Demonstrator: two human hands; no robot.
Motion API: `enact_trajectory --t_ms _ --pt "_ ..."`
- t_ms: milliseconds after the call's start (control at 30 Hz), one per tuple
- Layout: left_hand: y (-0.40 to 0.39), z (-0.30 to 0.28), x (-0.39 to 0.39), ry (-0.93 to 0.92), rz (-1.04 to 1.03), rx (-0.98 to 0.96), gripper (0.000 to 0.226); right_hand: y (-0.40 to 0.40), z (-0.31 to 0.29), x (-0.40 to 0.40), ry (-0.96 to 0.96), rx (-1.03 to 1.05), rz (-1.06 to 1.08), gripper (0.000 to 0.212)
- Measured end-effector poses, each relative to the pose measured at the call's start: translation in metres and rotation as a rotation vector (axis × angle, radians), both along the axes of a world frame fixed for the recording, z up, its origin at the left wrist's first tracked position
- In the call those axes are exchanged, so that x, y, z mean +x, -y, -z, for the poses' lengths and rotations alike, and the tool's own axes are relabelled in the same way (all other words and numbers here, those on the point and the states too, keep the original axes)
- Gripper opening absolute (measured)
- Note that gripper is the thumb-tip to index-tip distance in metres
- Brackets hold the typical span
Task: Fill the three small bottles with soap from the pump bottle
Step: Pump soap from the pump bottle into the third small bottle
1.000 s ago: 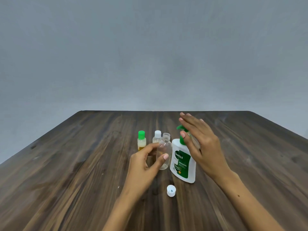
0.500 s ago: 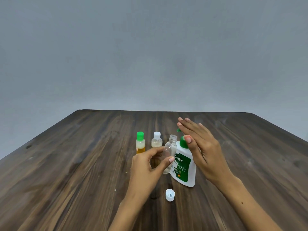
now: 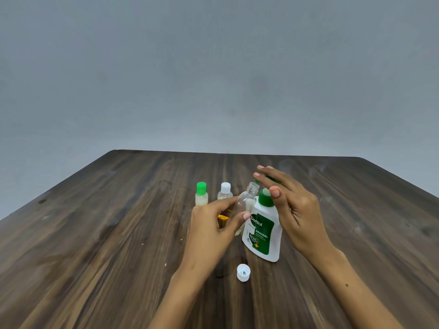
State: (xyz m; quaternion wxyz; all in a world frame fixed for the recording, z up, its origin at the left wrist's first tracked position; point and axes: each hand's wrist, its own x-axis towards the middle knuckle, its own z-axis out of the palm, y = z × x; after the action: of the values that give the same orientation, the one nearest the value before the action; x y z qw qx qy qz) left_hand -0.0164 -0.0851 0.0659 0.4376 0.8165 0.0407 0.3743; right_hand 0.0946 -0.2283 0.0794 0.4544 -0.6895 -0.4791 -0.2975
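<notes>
Left hand (image 3: 211,224) grips open small bottle (image 3: 245,203) tilted under pump bottle (image 3: 263,231) spout; flat right hand (image 3: 292,205) should press slowly.

Soft, even, rather dim light falls from overhead, leaving only faint shadows on the wooden table (image 3: 99,233) and no hard glare. The wide-angle lens bends the table's far edge and splays its side edges outward toward the lower corners. Focus is fairly sharp at centre, while the near wood grain smears slightly.
</notes>
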Motion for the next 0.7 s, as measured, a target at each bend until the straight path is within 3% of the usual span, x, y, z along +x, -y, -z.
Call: enact_trajectory --t_ms 700 --pt "-0.0075 -0.0019 0.0015 -0.022 0.000 0.059 0.025 -0.0026 0.0039 0.0042 0.049 0.013 0.076 0.054"
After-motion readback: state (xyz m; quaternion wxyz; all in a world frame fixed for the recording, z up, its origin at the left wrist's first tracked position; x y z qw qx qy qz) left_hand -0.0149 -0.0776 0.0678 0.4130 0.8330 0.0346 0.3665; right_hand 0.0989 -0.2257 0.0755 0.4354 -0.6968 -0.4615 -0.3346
